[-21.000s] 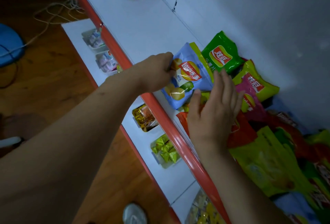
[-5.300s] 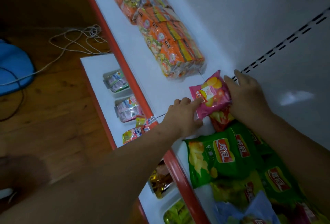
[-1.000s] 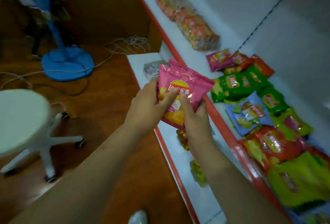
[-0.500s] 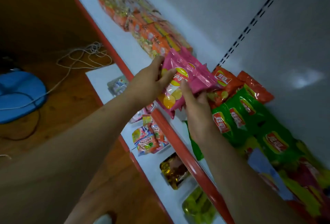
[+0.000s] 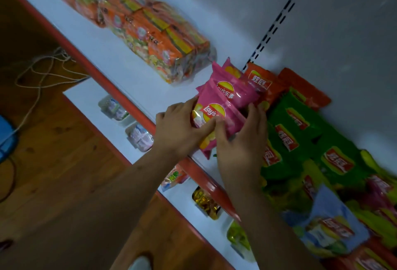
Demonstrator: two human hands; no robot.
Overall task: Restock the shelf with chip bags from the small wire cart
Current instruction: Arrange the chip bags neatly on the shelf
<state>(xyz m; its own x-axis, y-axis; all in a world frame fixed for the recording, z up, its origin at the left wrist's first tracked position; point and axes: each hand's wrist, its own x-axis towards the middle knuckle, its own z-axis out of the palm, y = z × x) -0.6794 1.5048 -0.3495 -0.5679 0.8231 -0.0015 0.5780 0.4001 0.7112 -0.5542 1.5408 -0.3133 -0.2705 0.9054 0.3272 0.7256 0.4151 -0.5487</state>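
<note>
Head view, listed left to right. Wooden floor (image 5: 53, 162) with a loose white cord (image 5: 43, 69) and the edge of a blue object (image 5: 6, 136). Lower shelf (image 5: 86, 97), white, carrying small wrapped packets (image 5: 139, 136) in a row, and further right a golden packet (image 5: 206, 203). Upper shelf (image 5: 120, 63), white with a red front edge, carrying a long clear-wrapped bundle of orange packs (image 5: 150, 31) at its left part. Left hand (image 5: 178, 130): fingers curled round the left edge of a pink chip bag (image 5: 214, 117), thumb across its front. Right hand (image 5: 240, 140): thumb and fingers pinching the same bag along its lower right side. The pink chip bag lies tilted on the upper shelf, just right of the bundle, overlapping a second pink bag (image 5: 232, 91) behind it. Orange bags (image 5: 260, 82) touch the back wall. Green bags (image 5: 296, 123) lie right of the hands; a pale blue bag (image 5: 328, 226) lies nearer the front edge.
</note>
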